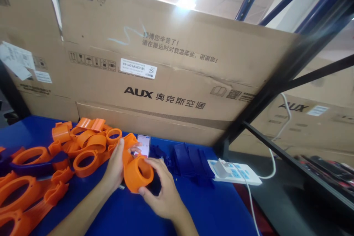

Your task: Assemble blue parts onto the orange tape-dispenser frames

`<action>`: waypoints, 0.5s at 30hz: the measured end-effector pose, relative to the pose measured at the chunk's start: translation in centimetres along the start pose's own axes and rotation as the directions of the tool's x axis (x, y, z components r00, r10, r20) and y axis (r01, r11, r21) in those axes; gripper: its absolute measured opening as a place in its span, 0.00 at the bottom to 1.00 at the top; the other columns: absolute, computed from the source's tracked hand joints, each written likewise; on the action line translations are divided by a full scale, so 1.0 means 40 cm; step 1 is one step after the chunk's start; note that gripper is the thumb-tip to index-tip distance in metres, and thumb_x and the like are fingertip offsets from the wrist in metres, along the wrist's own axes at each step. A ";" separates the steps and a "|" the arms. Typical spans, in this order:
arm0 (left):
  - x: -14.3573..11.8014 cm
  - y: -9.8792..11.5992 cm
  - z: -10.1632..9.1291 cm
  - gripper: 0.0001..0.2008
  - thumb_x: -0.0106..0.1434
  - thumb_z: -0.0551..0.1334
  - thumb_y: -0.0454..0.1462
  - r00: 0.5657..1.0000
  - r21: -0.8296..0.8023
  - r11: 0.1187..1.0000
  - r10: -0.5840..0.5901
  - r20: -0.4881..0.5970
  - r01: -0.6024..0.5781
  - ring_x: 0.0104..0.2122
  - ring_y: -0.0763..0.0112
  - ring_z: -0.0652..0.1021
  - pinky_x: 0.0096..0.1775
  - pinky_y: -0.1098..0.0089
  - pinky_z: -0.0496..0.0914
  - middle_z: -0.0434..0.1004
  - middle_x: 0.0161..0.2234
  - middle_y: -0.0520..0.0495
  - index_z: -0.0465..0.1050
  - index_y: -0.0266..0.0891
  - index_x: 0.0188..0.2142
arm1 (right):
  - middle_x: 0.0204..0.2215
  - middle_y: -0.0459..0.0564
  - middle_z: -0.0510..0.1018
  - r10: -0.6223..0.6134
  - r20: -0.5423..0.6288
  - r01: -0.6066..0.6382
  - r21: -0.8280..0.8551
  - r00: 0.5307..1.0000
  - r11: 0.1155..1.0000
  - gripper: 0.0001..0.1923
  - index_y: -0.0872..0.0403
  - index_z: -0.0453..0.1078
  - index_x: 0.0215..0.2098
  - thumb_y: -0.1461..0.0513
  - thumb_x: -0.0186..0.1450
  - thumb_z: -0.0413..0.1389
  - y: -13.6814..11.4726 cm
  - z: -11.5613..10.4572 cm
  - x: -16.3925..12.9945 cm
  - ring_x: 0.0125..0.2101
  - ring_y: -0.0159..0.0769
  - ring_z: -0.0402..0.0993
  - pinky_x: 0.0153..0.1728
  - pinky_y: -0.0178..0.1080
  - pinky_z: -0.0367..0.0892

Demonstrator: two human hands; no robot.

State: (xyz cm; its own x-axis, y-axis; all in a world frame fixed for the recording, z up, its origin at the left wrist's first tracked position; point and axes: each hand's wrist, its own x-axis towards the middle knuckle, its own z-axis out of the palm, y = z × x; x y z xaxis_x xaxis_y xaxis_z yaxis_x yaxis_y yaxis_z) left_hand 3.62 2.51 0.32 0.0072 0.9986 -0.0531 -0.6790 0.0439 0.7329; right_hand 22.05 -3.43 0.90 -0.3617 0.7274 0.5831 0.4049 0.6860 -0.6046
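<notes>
Both hands (163, 188) hold orange ring (137, 173) over blue table (215, 210)

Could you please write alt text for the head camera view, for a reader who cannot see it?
Both hands, left hand and right hand, hold an orange plastic ring part above a blue table. More orange parts lie left, a phone behind, cardboard boxes beyond.

Smooth orange plastic ring (137, 172), matt

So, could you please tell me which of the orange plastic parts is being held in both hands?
The orange ring-shaped part, gripped between left hand and right hand; the other orange parts lie loose on the blue table.
</notes>
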 end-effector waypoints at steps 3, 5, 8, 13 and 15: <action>-0.012 -0.018 0.001 0.27 0.62 0.65 0.58 0.998 0.065 0.998 0.023 0.056 -0.027 0.44 0.54 0.83 0.45 0.61 0.76 0.84 0.45 0.39 0.80 0.38 0.47 | 0.58 0.58 0.73 -0.032 -0.148 0.028 -0.027 0.988 0.999 0.26 0.50 0.62 0.63 0.59 0.67 0.58 0.011 -0.006 0.000 0.58 0.52 0.71 0.58 0.54 0.67; -0.028 -0.029 0.005 0.26 0.64 0.66 0.54 0.989 0.099 0.995 0.002 0.145 -0.016 0.47 0.54 0.82 0.47 0.60 0.75 0.82 0.50 0.40 0.76 0.43 0.55 | 0.58 0.59 0.73 -0.046 -0.229 0.024 -0.098 0.972 0.995 0.24 0.50 0.64 0.60 0.61 0.66 0.59 0.018 -0.007 0.001 0.58 0.53 0.70 0.57 0.55 0.68; -0.051 -0.038 0.021 0.31 0.63 0.70 0.45 0.956 0.172 0.984 -0.084 0.281 0.035 0.47 0.57 0.82 0.48 0.62 0.75 0.81 0.53 0.41 0.67 0.48 0.64 | 0.59 0.60 0.71 -0.072 -0.230 0.020 -0.218 0.970 0.976 0.23 0.49 0.68 0.57 0.61 0.64 0.63 0.026 -0.005 0.001 0.59 0.54 0.70 0.56 0.56 0.69; -0.070 0.009 -0.004 0.36 0.63 0.70 0.45 0.974 0.430 0.903 -0.107 0.200 0.011 0.29 0.66 0.81 0.31 0.70 0.76 0.84 0.38 0.47 0.62 0.46 0.68 | 0.61 0.60 0.70 -0.100 -0.106 0.072 -0.246 0.989 0.967 0.32 0.49 0.63 0.65 0.57 0.65 0.64 0.024 -0.011 -0.003 0.59 0.55 0.68 0.57 0.57 0.69; -0.099 0.051 -0.072 0.31 0.68 0.62 0.51 0.983 0.592 0.806 -0.103 0.150 -0.006 0.20 0.66 0.78 0.24 0.68 0.75 0.80 0.26 0.50 0.66 0.42 0.66 | 0.60 0.60 0.70 -0.098 -0.116 0.070 -0.221 0.988 0.973 0.29 0.49 0.63 0.65 0.58 0.67 0.61 0.020 -0.017 -0.006 0.59 0.54 0.68 0.56 0.57 0.69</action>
State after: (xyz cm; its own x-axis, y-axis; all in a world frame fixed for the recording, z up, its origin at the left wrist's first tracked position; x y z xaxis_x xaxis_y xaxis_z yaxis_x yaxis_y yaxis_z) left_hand 0.11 -1.46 0.06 0.1870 0.9820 -0.0255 -0.1124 0.0472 0.9925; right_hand 23.02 -3.06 0.67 -0.2996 0.6499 0.6984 0.5542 0.7145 -0.4271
